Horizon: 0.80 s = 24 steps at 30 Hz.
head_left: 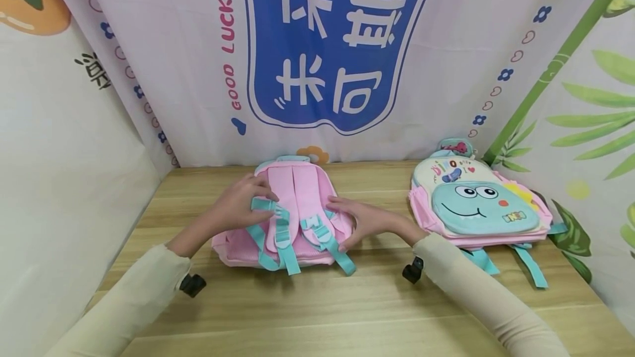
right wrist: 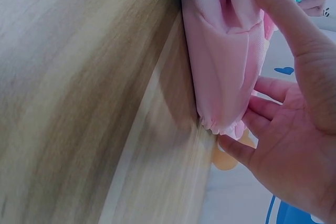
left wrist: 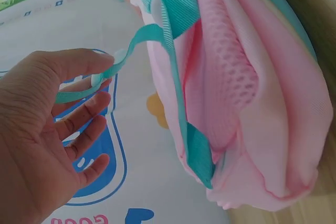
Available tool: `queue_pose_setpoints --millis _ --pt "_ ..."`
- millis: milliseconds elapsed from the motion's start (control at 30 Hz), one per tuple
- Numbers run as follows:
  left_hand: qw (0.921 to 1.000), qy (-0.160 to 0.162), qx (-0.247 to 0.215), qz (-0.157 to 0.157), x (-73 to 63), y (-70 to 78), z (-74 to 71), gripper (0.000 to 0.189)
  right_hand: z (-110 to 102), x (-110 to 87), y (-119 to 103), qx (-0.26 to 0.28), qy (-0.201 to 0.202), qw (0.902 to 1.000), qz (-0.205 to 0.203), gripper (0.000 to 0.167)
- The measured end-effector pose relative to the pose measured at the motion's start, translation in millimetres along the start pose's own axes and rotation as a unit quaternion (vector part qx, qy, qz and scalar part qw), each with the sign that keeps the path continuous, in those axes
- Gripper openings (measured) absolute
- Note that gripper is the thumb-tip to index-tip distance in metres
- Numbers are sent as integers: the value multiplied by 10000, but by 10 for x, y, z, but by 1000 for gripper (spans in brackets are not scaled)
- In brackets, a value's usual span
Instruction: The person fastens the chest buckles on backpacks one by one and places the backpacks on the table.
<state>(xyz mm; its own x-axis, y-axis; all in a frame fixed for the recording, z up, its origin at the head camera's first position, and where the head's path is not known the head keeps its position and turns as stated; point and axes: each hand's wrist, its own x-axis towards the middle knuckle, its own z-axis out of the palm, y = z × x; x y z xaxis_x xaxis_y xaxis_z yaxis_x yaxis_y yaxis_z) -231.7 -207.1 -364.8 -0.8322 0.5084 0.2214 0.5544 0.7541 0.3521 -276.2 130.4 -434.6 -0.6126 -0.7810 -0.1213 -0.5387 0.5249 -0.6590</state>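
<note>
A pink backpack (head_left: 308, 186) lies with its back panel and shoulder straps facing up on the table. My left hand (head_left: 242, 203) pinches a teal webbing strap (left wrist: 137, 36) between thumb and index finger, lifting it off the bag, as the left wrist view shows. The other fingers of that hand are spread. At the bag's right side, my right hand (head_left: 366, 218) rests with extended fingers against the pink side pocket (right wrist: 223, 72). Its thumb lies by the teal strap edge in the right wrist view. Teal adjuster straps (head_left: 342, 258) hang over the bag's lower edge.
A second backpack (head_left: 483, 205), with a teal smiling dinosaur face, lies front up at the table's right. The wooden table (head_left: 317, 313) meets a printed cloth backdrop (head_left: 198, 114) behind and cloth walls at both sides.
</note>
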Motion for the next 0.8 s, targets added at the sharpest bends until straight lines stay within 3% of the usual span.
queue_pose_setpoints --millis 167,300,600,800 --pt "9995 148 176 218 -25 -48 20 21 -4 -9 -3 12 7 10000 -22 108" --pt "9994 174 239 187 -42 -69 27 21 -13 -15 -8 35 44 10000 1 108" --pt "9975 51 692 167 -40 -116 56 23 -40 -34 -54 -6 79 10000 -50 107" --pt "9978 -93 637 157 -28 -137 74 22 -72 -28 -81 -126 250 9994 -184 96"
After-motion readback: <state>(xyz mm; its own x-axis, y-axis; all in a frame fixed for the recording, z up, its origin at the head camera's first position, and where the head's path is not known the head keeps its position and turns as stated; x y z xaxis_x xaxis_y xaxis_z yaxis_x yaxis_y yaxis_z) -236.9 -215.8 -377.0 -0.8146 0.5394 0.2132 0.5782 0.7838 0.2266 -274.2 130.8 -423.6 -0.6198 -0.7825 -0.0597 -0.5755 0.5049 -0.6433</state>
